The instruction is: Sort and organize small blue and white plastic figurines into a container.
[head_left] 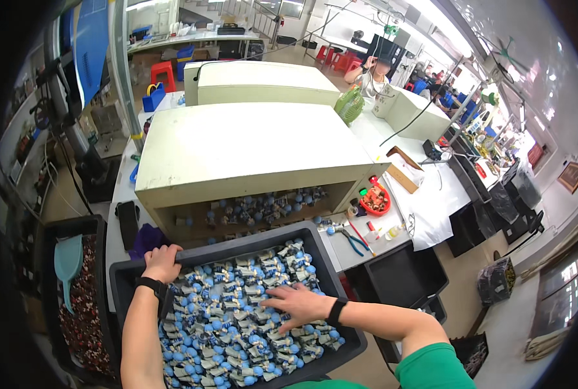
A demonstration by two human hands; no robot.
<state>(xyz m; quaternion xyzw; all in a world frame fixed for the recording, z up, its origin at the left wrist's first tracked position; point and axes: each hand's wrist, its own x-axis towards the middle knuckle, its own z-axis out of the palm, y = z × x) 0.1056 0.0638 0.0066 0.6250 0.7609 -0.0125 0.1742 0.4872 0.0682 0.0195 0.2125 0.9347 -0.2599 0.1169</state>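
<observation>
Figurines: (218, 324) blue-headed, piled in black tray (331, 269)
Left hand: (162, 263) at tray's far rim, can't tell if clamped
Right hand: (300, 303) fingers apart, over the pile
Handling tip: brace rim, spread with light, flat fingers, avoid snagging
Figurine axes: mostly lying, heads mixed directions
Tray axis: looks left-right, right end farther away

We see sky blue, darker blue and pale grey mixed across the small figures (237, 305), against a charcoal tray (240, 244). We note plain green on the sleeve (435, 369) and black on the wristband (336, 312). The dustpan (69, 256) is pale teal, the loose bits (81, 334) mottled red, brown and white. We find the large box (256, 139) cream, the tabletop (450, 187) white, the pliers (356, 244) blue-handled.
</observation>
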